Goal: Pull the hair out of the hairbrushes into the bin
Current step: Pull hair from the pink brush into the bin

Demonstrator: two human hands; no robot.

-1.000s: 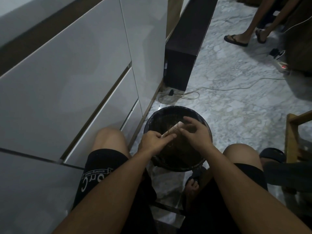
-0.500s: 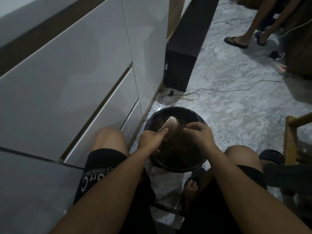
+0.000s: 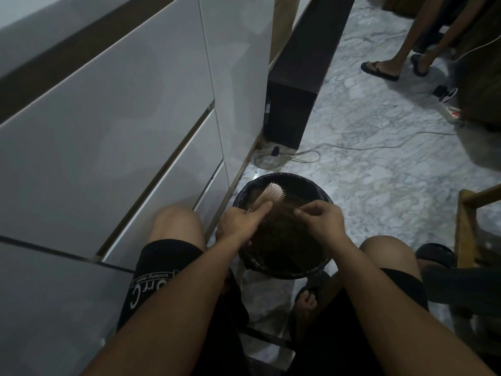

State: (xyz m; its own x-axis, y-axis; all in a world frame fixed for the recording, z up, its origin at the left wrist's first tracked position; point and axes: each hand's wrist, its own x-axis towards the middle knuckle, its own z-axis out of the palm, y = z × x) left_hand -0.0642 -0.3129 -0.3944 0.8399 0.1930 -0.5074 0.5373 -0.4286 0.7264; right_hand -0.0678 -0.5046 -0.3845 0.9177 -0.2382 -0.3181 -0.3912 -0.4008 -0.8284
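Over the black bin (image 3: 282, 271), the left hand (image 3: 240, 222) grips a pink hairbrush (image 3: 267, 196) by its handle — the right hand (image 3: 321, 218) pinches a hair strand beside it.

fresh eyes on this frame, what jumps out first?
The two hands meeting over the black bin between the person's knees: the left hand grips a pale hairbrush held above the bin's far-left rim, while the right hand pinches its fingertips together over the bin's middle. Next, the big white drawer fronts fill the left side, and another person's sandalled feet stand on the marble floor at top right.
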